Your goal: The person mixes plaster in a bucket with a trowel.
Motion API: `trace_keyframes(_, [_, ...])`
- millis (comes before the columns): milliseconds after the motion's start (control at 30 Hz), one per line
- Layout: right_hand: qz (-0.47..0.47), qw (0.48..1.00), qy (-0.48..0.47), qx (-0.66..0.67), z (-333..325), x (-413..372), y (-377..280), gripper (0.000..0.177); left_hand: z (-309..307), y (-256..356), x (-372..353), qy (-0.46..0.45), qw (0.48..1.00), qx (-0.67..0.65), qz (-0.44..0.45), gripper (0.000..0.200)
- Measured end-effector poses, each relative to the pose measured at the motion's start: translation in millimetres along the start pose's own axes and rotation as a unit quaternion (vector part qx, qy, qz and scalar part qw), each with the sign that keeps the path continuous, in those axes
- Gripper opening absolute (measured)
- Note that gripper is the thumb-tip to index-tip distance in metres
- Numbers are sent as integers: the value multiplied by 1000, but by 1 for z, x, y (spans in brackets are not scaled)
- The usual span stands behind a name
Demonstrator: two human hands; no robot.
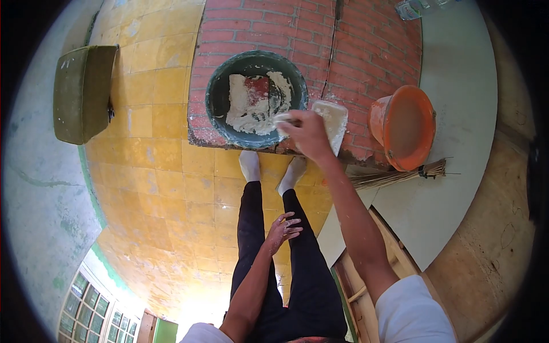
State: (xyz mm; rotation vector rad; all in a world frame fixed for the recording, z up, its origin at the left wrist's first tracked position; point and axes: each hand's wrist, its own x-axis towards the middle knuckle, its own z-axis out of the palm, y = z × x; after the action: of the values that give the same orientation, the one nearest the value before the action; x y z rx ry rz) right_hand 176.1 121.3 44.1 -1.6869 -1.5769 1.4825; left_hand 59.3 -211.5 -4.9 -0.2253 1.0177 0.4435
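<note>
My right hand (309, 134) is over the near right rim of a dark green basin (216, 117), its fingers closed around something small. A whitish, blurred end sticks out past them toward the basin, and its kind is hidden. In the basin lies white powder or paste (246, 117), spread around a dark red block or patch (257, 88). Beside the basin, partly behind my wrist, is a pale rectangular tray (335, 120) with white residue. My left hand (282, 231) hangs near my knee, fingers apart and dusted white, holding nothing.
An orange bucket (393, 128) of brownish content stands at right on the brick-patterned mat (366, 63). Below it lies a bundle of thin sticks (394, 176). A green cushioned stool (86, 94) is at left, and a clear plastic bottle (410, 8) at top right.
</note>
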Motion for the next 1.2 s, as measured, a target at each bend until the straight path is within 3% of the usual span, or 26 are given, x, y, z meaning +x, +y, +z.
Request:
trace_keyframes(100, [12,972,102,214,-25,-24,37,22,-1,-1,2,-1,1000,1,-1,51])
trace_keyframes(133, [13,972,103,212,-38,-30,41,22,0,-1,2,-2,1000,2,-2,51])
trace_keyframes(200, [104,984,103,-104,-63,-39,33,23,2,0,1,14,1000,-4,-10,47])
trace_keyframes(233, [104,984,105,-103,-65,-40,40,23,3,1,1,13,1000,-2,-11,47])
trace_keyframes(300, [39,956,121,-264,-61,-38,61,25,3,1,1,15,1000,-2,-14,46])
trace_keyframes(500, [4,959,187,-212,-50,-35,87,25,-1,-2,1,-1,1000,15,-5,51])
trace_keyframes(633, [51,953,143,-261,-54,-41,82,23,0,-1,0,2,1000,15,-6,50])
trace_keyframes(700, [-47,936,216,-275,-53,-41,83,23,0,-1,0,5,1000,-8,-9,46])
trace_keyframes(733, [-48,936,215,-274,-52,-42,83,23,0,-1,0,6,1000,-9,-8,46])
trace_keyframes(800, [75,948,168,-261,-56,-43,69,25,1,-1,1,10,1000,2,-15,46])
trace_keyframes(933, [138,935,124,-302,-55,-35,29,26,0,-1,0,10,1000,-8,-11,47])
trace_keyframes(1000, [-17,956,209,-203,-37,-23,22,26,0,-2,1,6,1000,-1,-13,47])
trace_keyframes(1067, [-96,948,216,-213,-7,-4,5,26,0,-3,1,11,1000,7,-15,49])
trace_keyframes(1200, [-25,958,176,-223,53,37,-22,37,0,1,-2,19,1000,11,-11,47])
